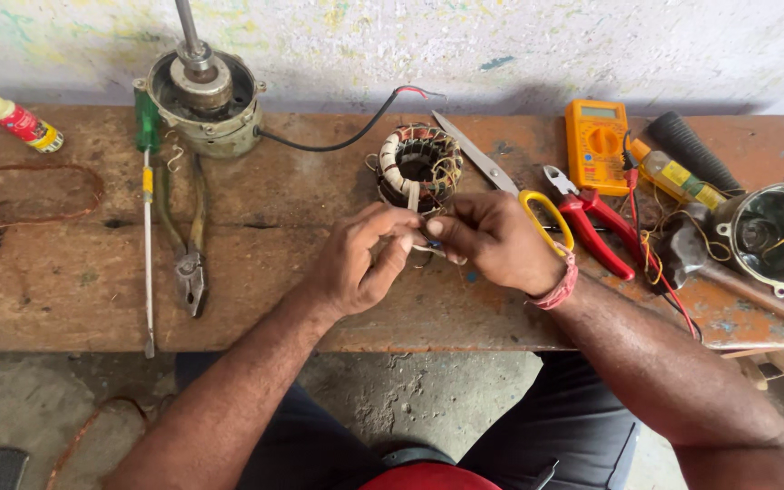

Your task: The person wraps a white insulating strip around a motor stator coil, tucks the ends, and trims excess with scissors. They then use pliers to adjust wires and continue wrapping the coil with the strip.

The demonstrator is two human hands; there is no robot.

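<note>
My left hand (362,261) and my right hand (492,240) meet at the middle of the wooden bench (65,290). Their fingertips pinch a thin wire lead (430,243) that runs back to a wound stator coil (419,163), which lies just behind the hands. The coil is a ring with copper windings and white and red tape. A red thread band circles my right wrist. What exactly lies between the fingertips is too small to see.
Scissors with yellow handles (501,181), red pliers (596,227), an orange multimeter (596,145) and a metal housing (778,236) lie to the right. A motor body with shaft (203,100), a green screwdriver (147,209), steel pliers (188,245) and a glue bottle (20,122) lie to the left.
</note>
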